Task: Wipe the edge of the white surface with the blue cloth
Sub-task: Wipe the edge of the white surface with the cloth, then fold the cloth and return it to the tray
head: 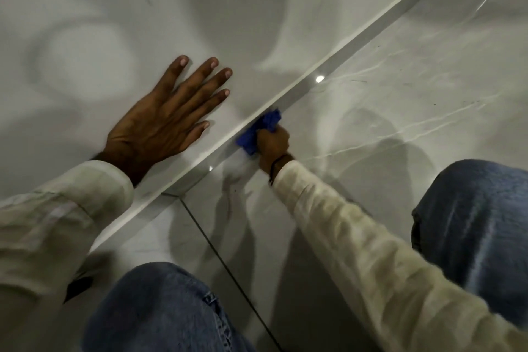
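Left hand (164,120): laid palm-down on top of the white surface (85,37), fingers extended and spread apart, holding nothing. Fingertips point toward the upper right of the view; the little finger lies nearest the edge.
Right hand (271,146): below the level of the white surface, fingers curled into a closed grasp around the blue cloth (261,130). A thin dark band sits on the wrist.
Blue cloth: bunched up, protruding from the thumb side of the right hand. It is pressed against the edge (285,100) of the white surface, roughly midway along the visible length of that edge.
Edge: a narrow grey glossy band running diagonally from lower left to upper right, with two small bright light reflections on it.
White surface: fills the upper left of the view, carrying soft shadows.
Floor (400,80): pale glossy tile with faint veining and one dark grout line, lying beneath and to the right of the edge.
Sleeves (357,237): cream long sleeves on both arms.
Knees (471,223): blue denim, in the lower centre and at the right.
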Motion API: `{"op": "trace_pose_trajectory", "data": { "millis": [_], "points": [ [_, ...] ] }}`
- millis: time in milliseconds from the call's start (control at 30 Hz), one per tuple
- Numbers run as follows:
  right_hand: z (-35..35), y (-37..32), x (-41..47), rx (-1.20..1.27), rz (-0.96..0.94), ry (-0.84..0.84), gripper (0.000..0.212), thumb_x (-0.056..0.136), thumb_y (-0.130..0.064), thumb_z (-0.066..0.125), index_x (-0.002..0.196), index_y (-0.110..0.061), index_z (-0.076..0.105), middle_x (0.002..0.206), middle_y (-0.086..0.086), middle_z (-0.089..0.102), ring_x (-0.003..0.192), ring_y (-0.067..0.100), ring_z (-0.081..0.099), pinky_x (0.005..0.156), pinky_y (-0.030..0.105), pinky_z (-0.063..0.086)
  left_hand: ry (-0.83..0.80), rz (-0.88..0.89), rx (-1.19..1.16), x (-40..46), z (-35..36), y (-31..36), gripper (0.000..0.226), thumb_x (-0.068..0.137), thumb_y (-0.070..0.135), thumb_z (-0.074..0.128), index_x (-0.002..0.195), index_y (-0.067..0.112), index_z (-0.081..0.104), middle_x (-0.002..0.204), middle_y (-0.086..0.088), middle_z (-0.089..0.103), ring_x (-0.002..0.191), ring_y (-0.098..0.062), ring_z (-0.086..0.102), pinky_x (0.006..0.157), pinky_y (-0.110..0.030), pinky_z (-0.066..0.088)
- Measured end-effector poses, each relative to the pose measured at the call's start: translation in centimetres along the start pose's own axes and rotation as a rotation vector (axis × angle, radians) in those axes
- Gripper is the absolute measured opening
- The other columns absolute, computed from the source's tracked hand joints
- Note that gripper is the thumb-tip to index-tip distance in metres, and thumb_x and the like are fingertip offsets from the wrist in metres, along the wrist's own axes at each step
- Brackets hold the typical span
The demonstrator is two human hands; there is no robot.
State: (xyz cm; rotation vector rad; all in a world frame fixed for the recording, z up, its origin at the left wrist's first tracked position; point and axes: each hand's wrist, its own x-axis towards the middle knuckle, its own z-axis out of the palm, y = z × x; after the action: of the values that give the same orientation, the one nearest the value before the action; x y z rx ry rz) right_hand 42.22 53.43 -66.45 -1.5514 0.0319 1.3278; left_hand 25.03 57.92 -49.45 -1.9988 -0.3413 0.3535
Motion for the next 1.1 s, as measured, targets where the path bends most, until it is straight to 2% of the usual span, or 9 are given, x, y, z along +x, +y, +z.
{"op": "trace_pose_trajectory", "data": {
  "millis": [233,400,533,633,667,800,933,1033,1100],
  "points": [
    [0.2,4.3,-6.7,-0.220,0.247,-0.483,0.047,0.091,0.005,0.062,0.138,0.004,0.057,0.141,0.027,0.060,0.111,0.037,0.062,0.104,0.051,0.053,-0.060,-0.014,-0.040,-0.1,-0.8,-0.3,0.074,0.108,0.046,0.011,0.172,0.012,0.002,0.179,-0.021,-0.006,0.166,-0.041,0.006,0.131,-0.061,0.003],
    [-6.9,-4.9,-12.3,-0.251,0.182,-0.406,0.050,0.096,0.002,0.057,0.145,-0.006,0.051,0.134,0.025,0.062,0.110,0.034,0.061,0.096,0.047,0.052,-0.334,0.004,-0.606,-0.4,-5.7,-2.8,0.070,0.108,0.049,0.018,0.172,0.020,0.016,0.180,-0.016,0.002,0.166,-0.038,-0.001,0.134,-0.055,-0.008],
    [-9.2,-14.9,-21.3,-0.269,0.168,-0.422,0.053,0.094,0.006,0.051,0.144,-0.011,0.052,0.111,0.013,0.069,0.098,0.030,0.067,0.077,0.038,0.059,-0.597,-0.553,-1.764,0.2,-15.9,-7.0,0.062,0.108,0.029,0.043,0.169,0.024,0.030,0.172,-0.005,0.038,0.159,-0.029,0.035,0.130,-0.040,0.028],
    [-8.5,-21.9,-30.0,-0.325,0.185,-0.503,0.053,0.086,0.007,0.048,0.132,-0.014,0.062,0.110,0.011,0.074,0.097,0.030,0.072,0.073,0.036,0.064,-0.745,-0.921,-2.423,-0.3,-23.9,-12.6,0.066,0.095,0.005,0.053,0.157,0.029,0.048,0.137,0.002,0.068,0.123,-0.027,0.065,0.089,-0.015,0.057],
    [-8.1,-24.2,-33.1,-0.361,0.191,-0.536,0.049,0.085,0.007,0.048,0.125,-0.016,0.065,0.108,0.011,0.075,0.094,0.028,0.074,0.073,0.035,0.064,-0.721,-1.014,-2.493,-0.8,-26.2,-15.0,0.069,0.087,0.004,0.055,0.153,0.026,0.052,0.128,0.000,0.072,0.112,-0.025,0.069,0.081,-0.016,0.060],
    [-6.0,-32.4,-45.6,-0.565,0.165,-0.680,0.047,0.090,0.008,0.055,0.132,-0.011,0.063,0.123,0.020,0.072,0.106,0.033,0.074,0.084,0.036,0.063,-0.617,-1.385,-2.673,-4.6,-35.0,-25.7,0.065,0.089,-0.002,0.062,0.150,0.016,0.056,0.143,-0.016,0.065,0.126,-0.039,0.065,0.111,-0.055,0.053],
    [-2.5,-37.4,-56.5,-0.712,0.138,-0.771,0.050,0.092,0.002,0.064,0.141,-0.001,0.057,0.136,0.025,0.066,0.124,0.040,0.066,0.097,0.041,0.058,-0.541,-1.777,-2.749,-12.0,-42.1,-34.3,0.049,0.081,0.001,0.066,0.130,0.008,0.066,0.129,-0.031,0.071,0.117,-0.047,0.069,0.112,-0.058,0.052],
    [0.7,-38.5,-62.2,-0.857,0.147,-0.831,0.044,0.092,0.003,0.058,0.135,-0.006,0.063,0.128,0.022,0.069,0.111,0.033,0.068,0.091,0.041,0.059,-0.480,-2.129,-2.593,-18.3,-45.6,-37.0,0.042,0.095,-0.002,0.054,0.136,-0.005,0.063,0.134,-0.033,0.068,0.122,-0.047,0.065,0.112,-0.058,0.051],
    [3.0,-37.5,-65.0,-0.990,0.110,-0.821,0.040,0.091,0.001,0.055,0.129,-0.007,0.067,0.119,0.020,0.070,0.103,0.029,0.065,0.091,0.045,0.058,-0.439,-2.399,-2.448,-23.2,-47.7,-37.5,0.031,0.094,0.000,0.051,0.121,-0.002,0.067,0.117,-0.023,0.072,0.113,-0.040,0.065,0.096,-0.049,0.055]
  ]
}}
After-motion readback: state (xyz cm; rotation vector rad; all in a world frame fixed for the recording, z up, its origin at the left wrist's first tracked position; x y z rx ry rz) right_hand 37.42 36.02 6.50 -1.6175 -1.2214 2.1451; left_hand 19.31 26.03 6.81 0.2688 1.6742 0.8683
